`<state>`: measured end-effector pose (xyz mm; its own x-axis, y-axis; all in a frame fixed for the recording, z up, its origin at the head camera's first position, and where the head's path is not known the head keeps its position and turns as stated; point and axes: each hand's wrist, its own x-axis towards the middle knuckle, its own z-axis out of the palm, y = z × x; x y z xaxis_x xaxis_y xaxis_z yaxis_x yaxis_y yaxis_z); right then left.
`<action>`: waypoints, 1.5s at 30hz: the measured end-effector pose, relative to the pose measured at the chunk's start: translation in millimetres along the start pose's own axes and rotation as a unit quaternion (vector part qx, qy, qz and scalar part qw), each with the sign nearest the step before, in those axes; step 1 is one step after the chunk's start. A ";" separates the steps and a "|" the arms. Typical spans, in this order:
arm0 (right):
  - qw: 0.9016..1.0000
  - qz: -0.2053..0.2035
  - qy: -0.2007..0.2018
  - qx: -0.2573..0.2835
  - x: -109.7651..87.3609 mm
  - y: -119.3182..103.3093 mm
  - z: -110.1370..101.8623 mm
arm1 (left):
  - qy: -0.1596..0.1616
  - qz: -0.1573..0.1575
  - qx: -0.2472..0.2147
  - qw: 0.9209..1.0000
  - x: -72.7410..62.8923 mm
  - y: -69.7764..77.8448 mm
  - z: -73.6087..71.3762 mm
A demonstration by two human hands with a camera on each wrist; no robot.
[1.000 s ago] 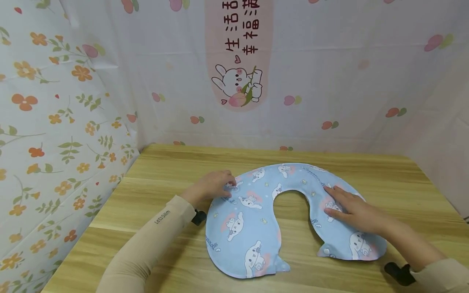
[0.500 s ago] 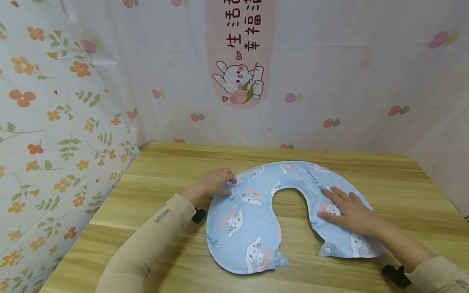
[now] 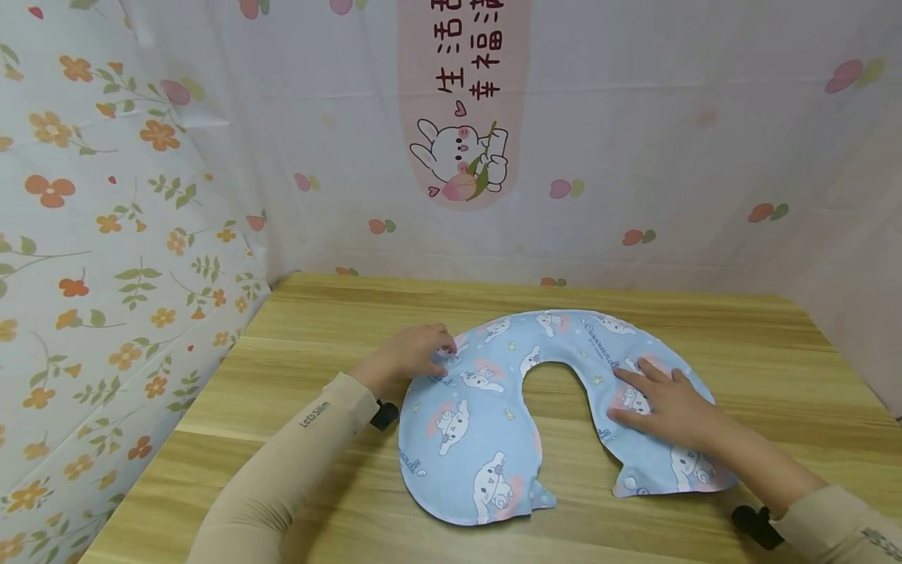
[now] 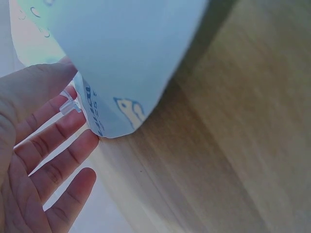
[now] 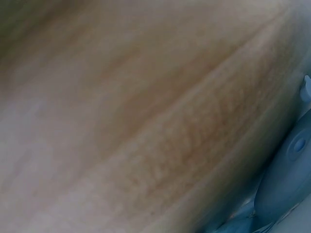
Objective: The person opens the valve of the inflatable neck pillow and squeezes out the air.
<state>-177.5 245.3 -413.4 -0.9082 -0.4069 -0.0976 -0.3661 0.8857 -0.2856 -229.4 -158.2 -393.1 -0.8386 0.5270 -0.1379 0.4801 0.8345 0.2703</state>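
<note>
Neck pillow [image 3: 486, 439] valve [image 4: 68, 104] mostly hidden

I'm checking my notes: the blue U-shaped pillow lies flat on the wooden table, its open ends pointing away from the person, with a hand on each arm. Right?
Not quite. In the head view the U-shaped pillow opens toward the person. It does lie flat on the wooden table, left hand and right hand on its arms.

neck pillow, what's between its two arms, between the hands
Bare wooden table fills the gap inside the neck pillow, between left hand and right hand; the head view shows it.
</note>
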 end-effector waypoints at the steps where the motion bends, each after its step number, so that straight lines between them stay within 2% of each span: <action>1: 1.000 -0.001 -0.001 0.000 0.2 0.1 -0.1 | 0.000 0.000 -0.001 1.000 0.1 0.1 -0.1; 9: 1.000 -0.005 0.003 -0.002 1.3 1.1 -1.2 | -0.001 0.002 0.005 1.000 3.6 -1.1 0.0; 18: 0.999 -0.005 0.028 -0.033 1.2 -1.0 3.7 | 0.001 0.000 0.014 1.000 4.4 -0.1 -0.1; 27: 0.999 0.000 0.022 -0.029 3.0 -4.7 5.1 | -0.001 -0.008 0.018 1.000 5.0 -1.5 2.6; 31: 1.000 -0.003 0.010 -0.015 0.2 -0.2 3.1 | 0.004 0.001 0.016 1.000 4.7 -1.0 5.0; 34: 1.000 -0.010 0.003 0.003 -4.5 4.7 -0.4 | 0.008 0.014 0.015 1.000 4.1 0.1 6.8; 39: 0.998 -0.035 0.008 0.051 -10.2 7.4 -11.5 | -0.005 0.003 -0.009 1.000 -1.8 1.3 3.9; 45: 0.997 -0.035 0.026 0.060 0.3 9.3 -39.8 | -0.010 -0.004 -0.010 1.000 -2.6 0.0 -3.5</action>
<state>-189.3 262.3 -378.1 -0.8920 -0.4514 -0.0250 -0.4042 0.8210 -0.4031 -228.1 -160.1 -389.4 -0.8364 0.5243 -0.1597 0.4685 0.8351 0.2882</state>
